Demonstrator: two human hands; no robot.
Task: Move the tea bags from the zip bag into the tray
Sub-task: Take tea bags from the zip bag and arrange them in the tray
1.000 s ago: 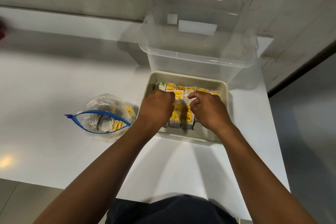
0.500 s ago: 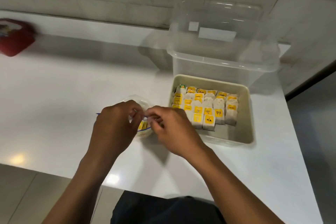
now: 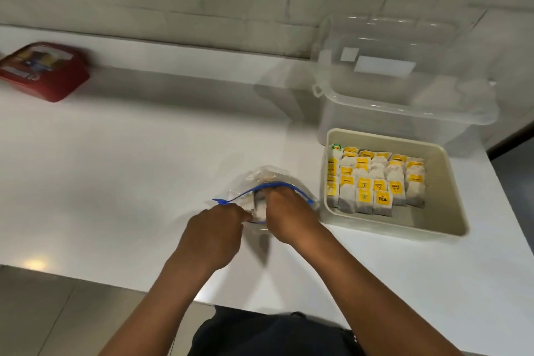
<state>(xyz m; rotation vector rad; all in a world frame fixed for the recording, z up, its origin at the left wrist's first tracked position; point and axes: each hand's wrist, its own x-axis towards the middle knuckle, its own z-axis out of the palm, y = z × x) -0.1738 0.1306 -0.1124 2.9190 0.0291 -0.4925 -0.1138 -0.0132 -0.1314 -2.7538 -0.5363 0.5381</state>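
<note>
While left hand (image 3: 215,230) pinched the zip bag (image 3: 267,182) mouth, right hand (image 3: 284,211) reached inside, grip hidden; tray (image 3: 398,228) lay just right.

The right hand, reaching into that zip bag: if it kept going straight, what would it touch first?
Most likely the tea bags still inside the zip bag, since the right hand already has its fingers past the blue zip rim; depth inside is unclear.

The word "TEA" stands in dark letters on the yellow tag (image 3: 383,198) of a front-row tea bag (image 3: 382,205) in the tray (image 3: 404,225). The tag just to its right (image 3: 395,188) carries print too small to read surely. The red box (image 3: 43,71) has a blurred, unreadable label.
</note>
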